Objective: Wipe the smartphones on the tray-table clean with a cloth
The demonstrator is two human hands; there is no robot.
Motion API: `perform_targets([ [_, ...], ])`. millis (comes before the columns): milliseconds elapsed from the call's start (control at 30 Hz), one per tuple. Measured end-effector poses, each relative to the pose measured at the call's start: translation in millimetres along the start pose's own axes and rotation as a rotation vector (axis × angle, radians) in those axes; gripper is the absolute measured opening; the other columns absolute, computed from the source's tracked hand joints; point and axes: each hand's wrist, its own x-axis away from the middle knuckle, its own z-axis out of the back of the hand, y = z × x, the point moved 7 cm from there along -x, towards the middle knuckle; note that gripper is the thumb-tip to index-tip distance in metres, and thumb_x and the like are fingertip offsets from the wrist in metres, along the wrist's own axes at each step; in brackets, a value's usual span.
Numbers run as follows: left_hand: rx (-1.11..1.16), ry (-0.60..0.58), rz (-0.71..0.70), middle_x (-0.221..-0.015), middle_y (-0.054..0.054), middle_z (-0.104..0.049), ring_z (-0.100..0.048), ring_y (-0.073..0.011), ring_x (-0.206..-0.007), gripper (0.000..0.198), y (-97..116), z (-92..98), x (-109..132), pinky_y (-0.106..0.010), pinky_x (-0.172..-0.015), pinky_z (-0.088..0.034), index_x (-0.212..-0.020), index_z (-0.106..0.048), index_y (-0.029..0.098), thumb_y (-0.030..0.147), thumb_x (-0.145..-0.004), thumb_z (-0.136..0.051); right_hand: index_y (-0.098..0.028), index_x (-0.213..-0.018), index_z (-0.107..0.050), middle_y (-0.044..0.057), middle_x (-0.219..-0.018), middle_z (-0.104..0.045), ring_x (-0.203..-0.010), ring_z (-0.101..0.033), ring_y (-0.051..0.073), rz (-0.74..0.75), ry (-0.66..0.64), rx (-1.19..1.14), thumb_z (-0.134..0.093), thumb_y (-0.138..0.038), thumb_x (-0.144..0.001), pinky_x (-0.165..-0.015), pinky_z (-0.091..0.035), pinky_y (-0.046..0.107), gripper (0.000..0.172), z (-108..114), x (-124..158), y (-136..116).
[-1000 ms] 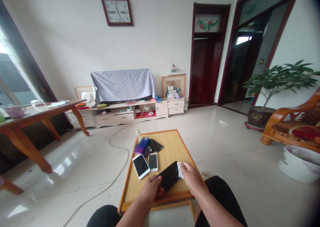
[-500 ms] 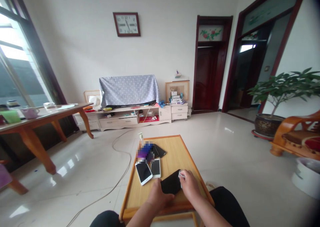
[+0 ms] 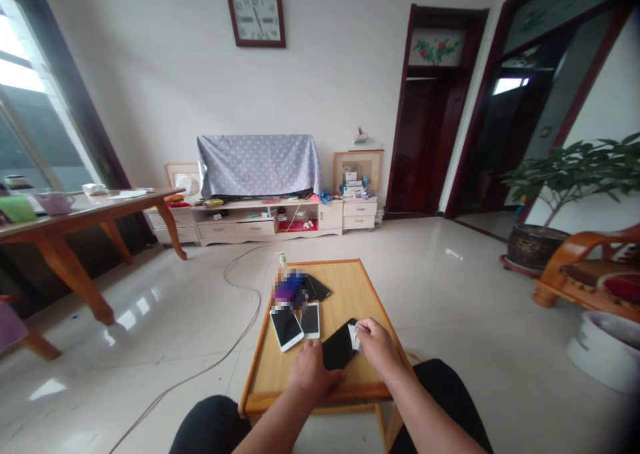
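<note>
A black phone [image 3: 338, 349] lies screen up on a small wooden table [image 3: 347, 287] in front of my knees. My left hand [image 3: 311, 372] rests on the phone's near end, fingers curled down on it. My right hand [image 3: 376, 343] is closed on a small white cloth [image 3: 353, 338] that presses on the phone's far end. Two white phones [image 3: 296, 323] lie side by side just left of the black one. Behind them sit darker phones [image 3: 316, 287] and a blurred purple patch.
A small pump bottle [image 3: 282, 261] stands at the table's far left corner. A cable [image 3: 235, 337] snakes over the tiled floor to the left. A long wooden table [image 3: 75, 217] is at the left, a potted plant [image 3: 560, 194] and wooden chair [image 3: 590, 267] at the right.
The camera view has shifted up and down. My right hand with the cloth has slid slightly along the black phone. My left hand stays on its near end.
</note>
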Motion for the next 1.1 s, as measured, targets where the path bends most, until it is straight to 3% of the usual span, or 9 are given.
perform_targets([
  [167,-0.051,0.023,-0.073,-0.121,-0.011,-0.059,-0.056,-0.0310,-0.115,0.073,1.2,5.3,-4.0,-0.038,-0.094,-0.044,-0.115,-0.060,0.022,0.066,-0.059,-0.077,-0.019,-0.123,-0.067,0.011,-0.129,-0.067,-0.120,-0.061,0.023,0.040,-0.046,0.095,-0.039,-0.032,-0.092,-0.103,-0.044,0.034,0.043,-0.1,-6.1,0.4],
  [300,-0.023,0.112,-0.194,-0.119,-0.009,-0.057,-0.053,-0.0283,-0.117,0.066,-0.6,10.1,-2.1,-0.036,-0.100,-0.040,-0.118,-0.060,0.023,0.061,-0.066,-0.073,-0.024,-0.138,-0.058,0.008,-0.147,-0.053,-0.143,-0.039,0.029,0.201,-0.220,0.240,-0.038,-0.044,-0.099,-0.120,-0.019,0.052,0.048,-28.2,32.2,-24.9],
  [433,0.019,0.119,-0.265,-0.116,-0.007,-0.058,-0.054,-0.0239,-0.114,0.047,-3.4,8.3,-3.0,-0.033,-0.100,-0.038,-0.119,-0.060,0.024,0.038,-0.075,-0.066,-0.031,-0.154,-0.035,0.003,-0.159,-0.034,-0.151,-0.022,0.026,0.410,-0.424,0.344,-0.022,-0.051,-0.104,-0.121,0.000,0.060,0.055,-51.4,70.5,-47.4],
  [533,0.027,0.115,-0.259,-0.115,-0.007,-0.058,-0.053,-0.0246,-0.114,0.049,-4.1,7.6,-6.4,-0.034,-0.101,-0.038,-0.119,-0.060,0.023,0.041,-0.074,-0.067,-0.032,-0.155,-0.030,0.002,-0.158,-0.035,-0.151,-0.020,0.025,0.374,-0.426,0.396,-0.017,-0.053,-0.104,-0.121,0.004,0.060,0.056,-43.3,52.2,-42.2],
  [633,0.017,0.128,-0.240,-0.117,-0.008,-0.058,-0.052,-0.0262,-0.116,0.055,-4.6,8.1,-9.5,-0.036,-0.104,-0.037,-0.119,-0.060,0.022,0.048,-0.072,-0.069,-0.023,-0.154,-0.033,0.007,-0.157,-0.037,-0.151,-0.020,0.028,0.200,-0.333,0.512,-0.014,-0.054,-0.104,-0.120,0.003,0.061,0.063,-25.9,14.3,-25.2],
  [700,0.015,0.137,-0.236,-0.118,-0.008,-0.057,-0.051,-0.0269,-0.117,0.057,-5.7,8.3,-10.8,-0.036,-0.106,-0.036,-0.120,-0.060,0.022,0.049,-0.071,-0.070,-0.018,-0.154,-0.035,0.010,-0.157,-0.036,-0.151,-0.021,0.028,0.157,-0.301,0.545,-0.014,-0.055,-0.103,-0.121,0.001,0.060,0.066,-23.9,5.5,-22.8],
  [867,0.035,0.127,-0.262,-0.115,-0.008,-0.058,-0.053,-0.0250,-0.112,0.047,-9.1,7.4,-13.3,-0.035,-0.101,-0.038,-0.119,-0.060,0.023,0.034,-0.074,-0.066,-0.022,-0.155,-0.033,0.006,-0.159,-0.033,-0.150,-0.024,0.023,0.429,-0.443,0.387,-0.017,-0.053,-0.104,-0.125,-0.005,0.047,0.062,-60.3,49.4,-53.6],
  [933,0.040,0.123,-0.266,-0.114,-0.008,-0.058,-0.054,-0.0245,-0.111,0.046,-9.7,7.3,-14.5,-0.034,-0.100,-0.039,-0.119,-0.059,0.024,0.031,-0.074,-0.065,-0.024,-0.155,-0.033,0.004,-0.158,-0.035,-0.149,-0.026,0.021,0.470,-0.453,0.366,-0.018,-0.051,-0.105,-0.125,-0.003,0.046,0.059,-66.4,52.5,-58.0],
  [1100,0.025,0.140,-0.236,-0.116,-0.008,-0.057,-0.052,-0.0271,-0.115,0.052,-10.3,8.6,-16.9,-0.037,-0.104,-0.037,-0.118,-0.060,0.023,0.046,-0.072,-0.069,-0.017,-0.153,-0.038,0.009,-0.157,-0.037,-0.149,-0.028,0.026,0.184,-0.318,0.532,-0.016,-0.049,-0.105,-0.124,-0.004,0.052,0.062,-49.7,-12.9,-32.1],
])
